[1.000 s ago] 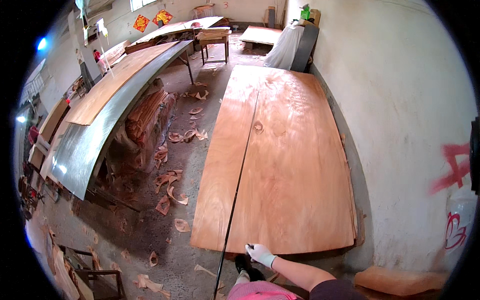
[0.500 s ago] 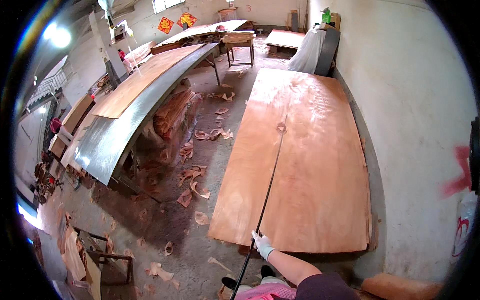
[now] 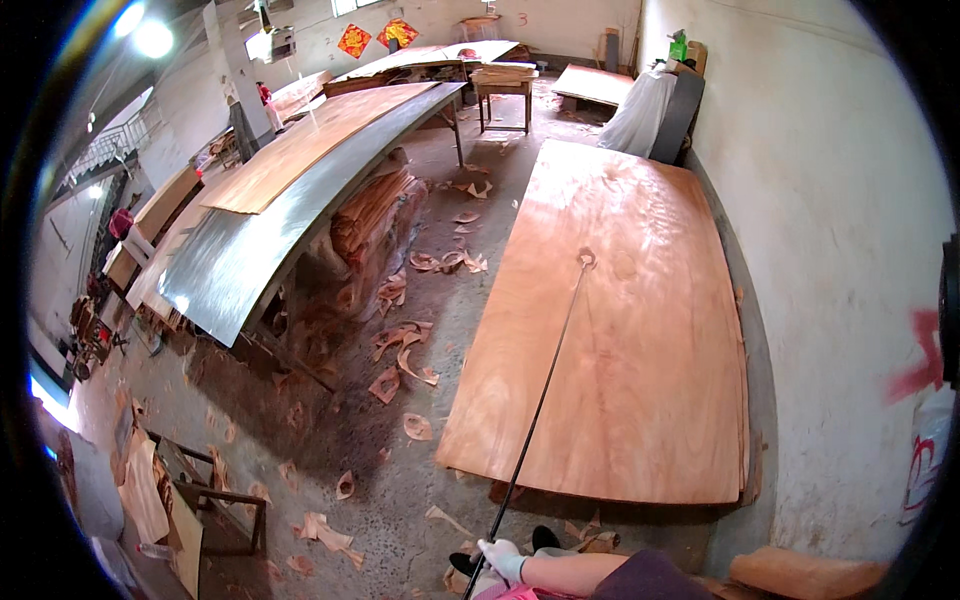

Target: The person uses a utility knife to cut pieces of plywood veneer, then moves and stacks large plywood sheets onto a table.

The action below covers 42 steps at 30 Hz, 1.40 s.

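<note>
My right hand (image 3: 502, 560), in a white glove, is closed around a long thin black rod (image 3: 541, 405) low in front of my body. The rod slants forward over a large stack of reddish-brown wood veneer sheets (image 3: 630, 380). Its far end meets a small roundish mark or veneer scrap (image 3: 587, 258) on the top sheet; which of the two it is, I cannot tell. My left hand does not show.
A long metal-topped table (image 3: 225, 285) with a veneer sheet (image 3: 320, 145) stands to the left. Curled veneer scraps (image 3: 385, 385) litter the floor between. A white wall (image 3: 840, 250) runs along the right. A small frame stand (image 3: 225, 490) is at lower left.
My right hand has drawn back toward my body, pulling the rod with it. The rod's far end has come back from beyond the roundish spot to it. The whole view has shifted slightly.
</note>
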Each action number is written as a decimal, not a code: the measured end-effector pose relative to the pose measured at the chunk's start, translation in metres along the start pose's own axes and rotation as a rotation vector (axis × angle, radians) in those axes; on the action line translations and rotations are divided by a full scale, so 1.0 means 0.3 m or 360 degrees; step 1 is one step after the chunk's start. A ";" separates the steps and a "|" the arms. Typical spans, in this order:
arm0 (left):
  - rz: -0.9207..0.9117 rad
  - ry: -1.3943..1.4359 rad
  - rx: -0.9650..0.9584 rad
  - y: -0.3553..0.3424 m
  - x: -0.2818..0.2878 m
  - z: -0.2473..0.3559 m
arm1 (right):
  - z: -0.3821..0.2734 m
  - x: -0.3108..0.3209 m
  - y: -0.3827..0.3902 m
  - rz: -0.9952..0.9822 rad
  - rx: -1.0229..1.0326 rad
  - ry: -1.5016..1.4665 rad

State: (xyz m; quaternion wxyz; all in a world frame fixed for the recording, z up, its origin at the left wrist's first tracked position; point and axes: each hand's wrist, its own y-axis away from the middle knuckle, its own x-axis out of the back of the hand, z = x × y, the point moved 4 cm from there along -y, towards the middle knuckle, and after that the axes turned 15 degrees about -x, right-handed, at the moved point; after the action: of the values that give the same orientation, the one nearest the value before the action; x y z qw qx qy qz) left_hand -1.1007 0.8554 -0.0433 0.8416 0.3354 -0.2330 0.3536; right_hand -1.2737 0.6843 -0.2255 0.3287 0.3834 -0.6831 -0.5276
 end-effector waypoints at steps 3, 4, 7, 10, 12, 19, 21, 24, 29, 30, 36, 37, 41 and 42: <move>-0.0002 0.0007 -0.0009 -0.018 0.044 -0.043 | -0.094 0.064 -0.016 0.0192 -0.0033 -0.0045; -0.0006 0.0011 -0.0023 -0.027 0.054 -0.049 | -0.105 0.099 -0.079 0.0303 0.0017 -0.0009; 0.0015 0.0026 -0.0018 -0.041 0.111 -0.104 | -0.180 0.139 -0.126 0.0281 -0.0048 -0.0066; 0.0002 0.0046 -0.0044 -0.071 0.151 -0.137 | -0.281 0.135 -0.148 0.0310 0.0077 -0.0034; 0.0009 0.0051 -0.0046 -0.085 0.187 -0.176 | -0.366 0.035 -0.112 0.0200 0.0257 -0.0015; 0.0014 0.0070 -0.0081 -0.138 0.296 -0.249 | -0.455 -0.392 -0.013 0.0025 0.0398 0.0164; 0.0034 0.0074 -0.0079 -0.143 0.335 -0.279 | -0.434 -0.440 0.018 0.0091 0.0373 0.0133; 0.0049 0.0093 -0.0078 -0.162 0.376 -0.308 | -0.357 -0.454 -0.003 0.0196 0.0210 -0.0129; 0.0059 0.0112 -0.0081 -0.228 0.428 -0.326 | -0.279 -0.404 -0.139 0.0442 -0.0012 -0.0065; 0.0066 0.0113 -0.0077 -0.243 0.443 -0.331 | -0.291 -0.401 -0.162 0.0410 -0.0029 -0.0045; 0.0027 0.0121 -0.0104 -0.436 0.494 -0.306 | -0.582 -0.209 -0.369 0.0908 0.0179 -0.0304; -0.0003 0.0123 -0.0127 -0.474 0.486 -0.302 | -0.613 -0.149 -0.406 0.1112 0.0213 -0.0230; 0.0075 0.0057 -0.0106 -0.622 0.612 -0.308 | -1.022 -0.151 -0.420 0.0888 0.0269 -0.0480; 0.0065 0.0047 -0.0119 -0.671 0.632 -0.294 | -1.121 -0.125 -0.444 0.1018 0.0459 -0.0432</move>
State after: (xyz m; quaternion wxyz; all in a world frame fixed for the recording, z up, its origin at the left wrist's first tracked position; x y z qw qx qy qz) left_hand -0.8142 0.8973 -0.0632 0.8494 0.2937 -0.2404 0.3667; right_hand -0.9446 0.5394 -0.2805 0.3260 0.1197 -0.8729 -0.3428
